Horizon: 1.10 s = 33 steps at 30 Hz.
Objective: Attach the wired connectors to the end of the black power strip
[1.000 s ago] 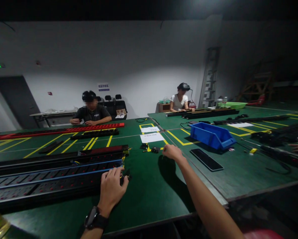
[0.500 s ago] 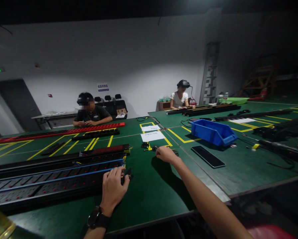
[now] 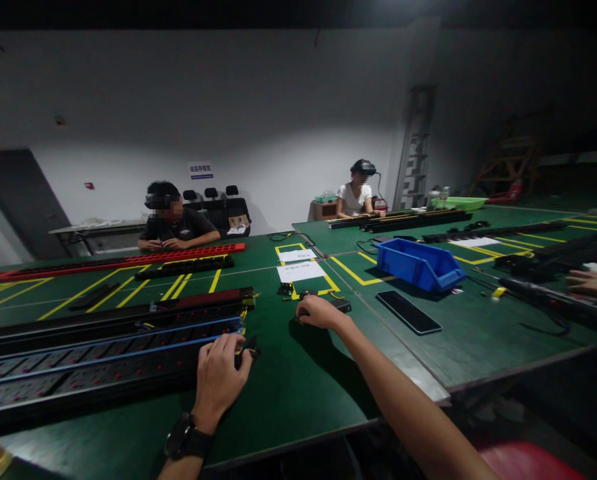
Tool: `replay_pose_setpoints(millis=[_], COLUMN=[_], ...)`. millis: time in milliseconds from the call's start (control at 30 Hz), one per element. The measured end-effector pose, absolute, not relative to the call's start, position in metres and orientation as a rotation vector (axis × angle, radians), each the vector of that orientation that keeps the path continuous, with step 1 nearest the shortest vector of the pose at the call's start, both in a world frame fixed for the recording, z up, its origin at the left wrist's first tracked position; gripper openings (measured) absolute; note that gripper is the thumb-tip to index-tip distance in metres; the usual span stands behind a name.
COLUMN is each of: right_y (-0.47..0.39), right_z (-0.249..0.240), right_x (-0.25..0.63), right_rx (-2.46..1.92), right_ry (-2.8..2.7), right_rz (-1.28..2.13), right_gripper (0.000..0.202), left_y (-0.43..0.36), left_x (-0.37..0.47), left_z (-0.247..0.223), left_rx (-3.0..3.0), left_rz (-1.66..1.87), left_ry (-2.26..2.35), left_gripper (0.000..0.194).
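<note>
At the near left, my left hand (image 3: 223,372), a dark watch on its wrist, curls its fingers and thumb around a small black part (image 3: 249,351). That part is at the right end of a long black track assembly (image 3: 123,368) with blue strips and red dots. My right hand (image 3: 319,312) is farther out, palm down, with its fingers bent together at the table; whatever they hold is hidden beneath them. Just to its right lies a small black box-shaped piece (image 3: 342,305) with a yellow wire. Another small black piece (image 3: 285,289) lies to its left.
A blue bin (image 3: 418,267) and a phone (image 3: 408,312) lie right of my right arm. White paper labels (image 3: 301,271) lie beyond my right hand. Two people (image 3: 178,223) (image 3: 357,197) sit across the green table; another person's hand (image 3: 596,283) shows at the right edge.
The view has turned slightly right. My right hand has shifted a little left, showing more of the black box-shaped piece beside it. My left hand stays on the small black part.
</note>
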State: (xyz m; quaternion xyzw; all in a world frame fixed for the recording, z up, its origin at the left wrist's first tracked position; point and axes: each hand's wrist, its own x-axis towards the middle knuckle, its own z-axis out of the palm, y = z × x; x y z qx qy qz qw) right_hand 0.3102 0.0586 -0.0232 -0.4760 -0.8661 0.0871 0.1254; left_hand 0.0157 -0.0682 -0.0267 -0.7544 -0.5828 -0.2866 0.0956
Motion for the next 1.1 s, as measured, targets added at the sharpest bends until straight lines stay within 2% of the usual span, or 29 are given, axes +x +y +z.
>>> replay_pose_setpoints(millis=[233, 500, 667, 800, 1100], right_y=[0.041, 0.021, 0.001, -0.011, -0.009], right_z=[-0.026, -0.026, -0.029, -0.032, -0.037], right_x=[0.277, 0.242, 0.219, 0.206, 0.207], right_rx=[-1.349, -0.992, -0.702, -0.533, -0.551], right_ry=[-2.446, -2.250, -2.228, -2.230, -2.169], right_rz=[-0.259, -0.506, -0.564, -0.555, -0.494], right_gripper=[0.012, 0.009, 0.010, 0.014, 0.012], left_y=[-0.068, -0.063, -0.062, -0.063, -0.062], left_x=[0.015, 0.013, 0.015, 0.015, 0.013], left_z=[-0.028, -0.037, -0.037, -0.037, -0.037], left_rx=[-2.236, -2.211, -2.266, -2.295, -2.358], left_rz=[-0.905, -1.137, -1.255, -1.285, -1.384], left_ry=[-1.719, -1.515, -1.277, -1.240, -1.268], left_gripper=[0.017, 0.016, 0.022, 0.018, 0.017])
